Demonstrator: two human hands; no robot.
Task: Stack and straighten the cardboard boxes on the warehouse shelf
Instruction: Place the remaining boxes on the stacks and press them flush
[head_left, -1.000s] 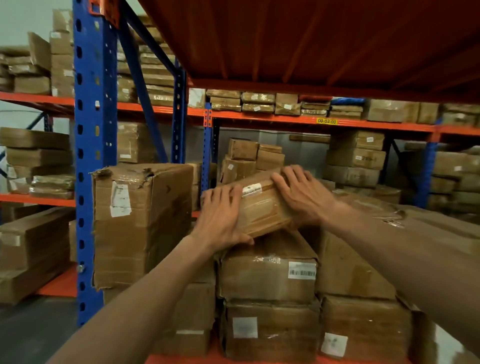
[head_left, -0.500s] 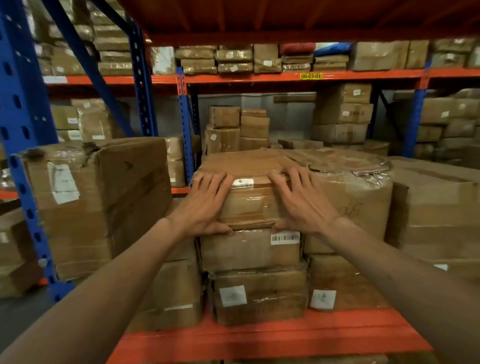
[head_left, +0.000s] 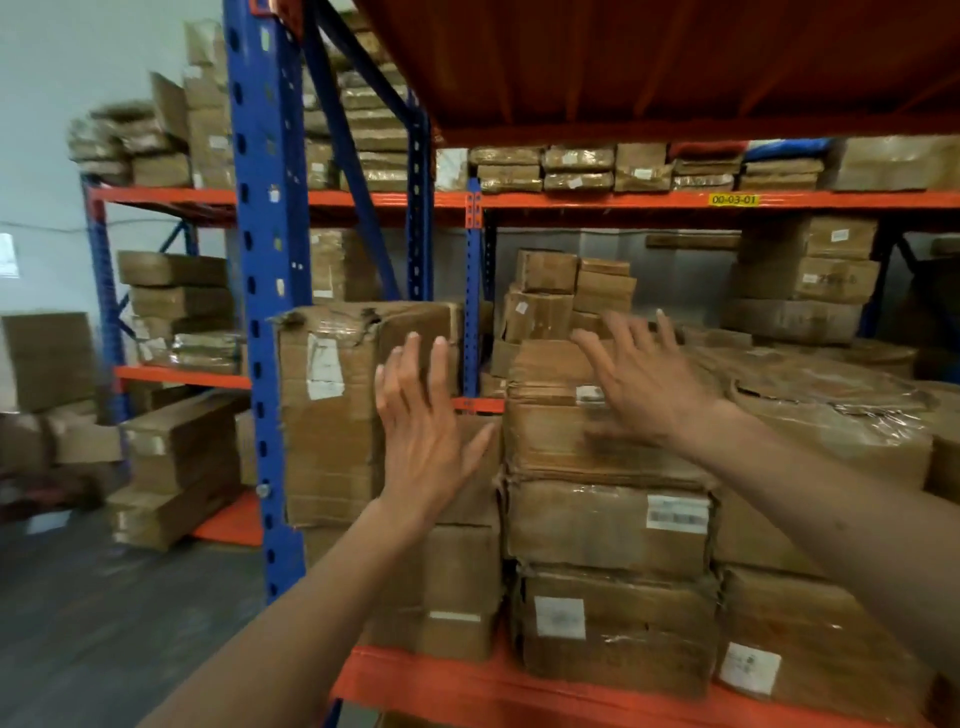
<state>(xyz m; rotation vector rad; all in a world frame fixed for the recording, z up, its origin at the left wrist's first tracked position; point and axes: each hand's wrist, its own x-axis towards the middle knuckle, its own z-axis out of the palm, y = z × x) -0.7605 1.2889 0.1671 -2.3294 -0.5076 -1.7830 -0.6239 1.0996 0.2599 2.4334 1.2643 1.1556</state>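
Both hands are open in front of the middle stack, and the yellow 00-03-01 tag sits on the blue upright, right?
Not quite. The head view shows the yellow 00-03-01 tag on the orange beam, not the blue upright. Left hand and right hand are open.

Brown cardboard boxes (head_left: 602, 525) at centre, creased, wrapped in glossy clear tape; painted orange-and-blue metal shelf rack (head_left: 267, 291), smooth.

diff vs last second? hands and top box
Both hands let go: the left hand and right hand have lifted off the top box, fingers spread. That box went from tilted to flat on the middle stack. The two boxes under it and the tall box to the left stayed put.
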